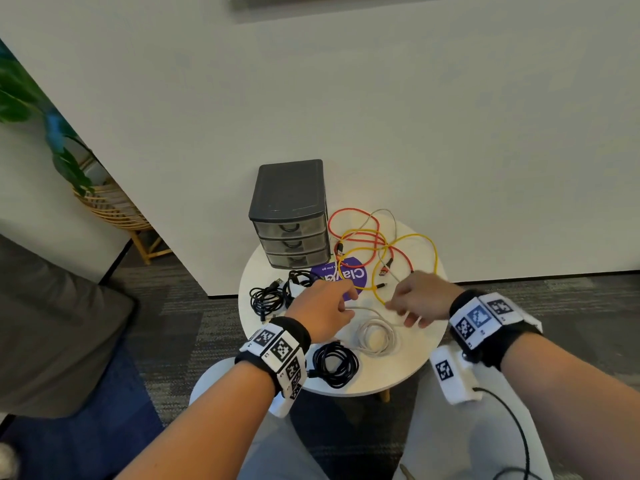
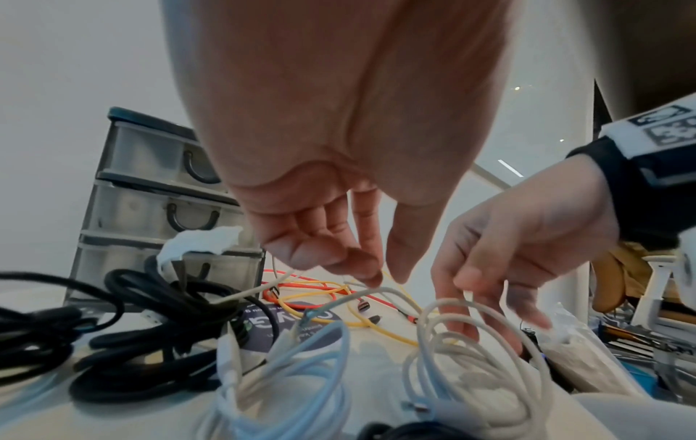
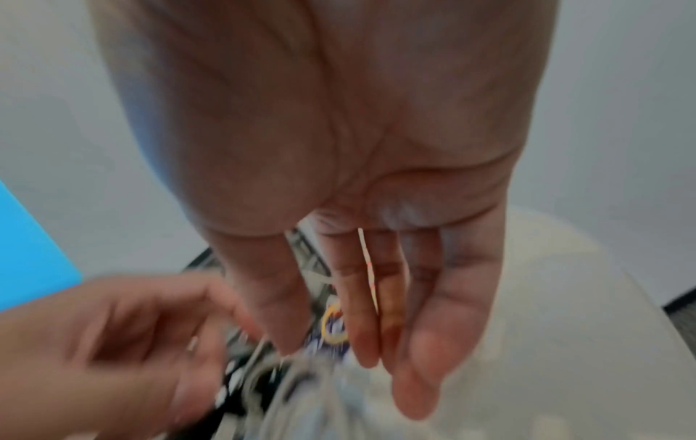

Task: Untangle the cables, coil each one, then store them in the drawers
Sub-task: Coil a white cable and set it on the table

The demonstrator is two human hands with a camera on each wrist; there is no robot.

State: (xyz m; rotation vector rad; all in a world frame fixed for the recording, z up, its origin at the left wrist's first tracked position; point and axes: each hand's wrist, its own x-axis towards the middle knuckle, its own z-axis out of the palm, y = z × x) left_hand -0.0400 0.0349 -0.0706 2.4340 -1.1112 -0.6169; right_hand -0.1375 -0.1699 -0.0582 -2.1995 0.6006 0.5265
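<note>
A white cable coil point(image 1: 375, 336) lies at the front middle of the round white table point(image 1: 415, 358). One strand runs from it up to my left hand point(image 1: 348, 301), whose thumb and forefinger pinch that white cable point(image 2: 376, 290) just above the tabletop. My right hand point(image 1: 401, 308) hovers to the right with straight fingers point(image 2: 465, 315) pointing down and touching the coil's upper loops point(image 2: 471, 357). Red point(image 1: 349, 213), yellow point(image 1: 429, 244) and pale cables lie tangled at the back right. The grey three-drawer unit point(image 1: 291, 216) stands at the back left, all drawers closed. The right wrist view is blurred.
Black cable coils lie at the table's left point(image 1: 268, 299) and at its front edge point(image 1: 336, 363). A purple round sticker point(image 1: 356, 275) sits under the tangle. A wall runs close behind the table. A plant in a wicker stand point(image 1: 114, 209) is off to the left.
</note>
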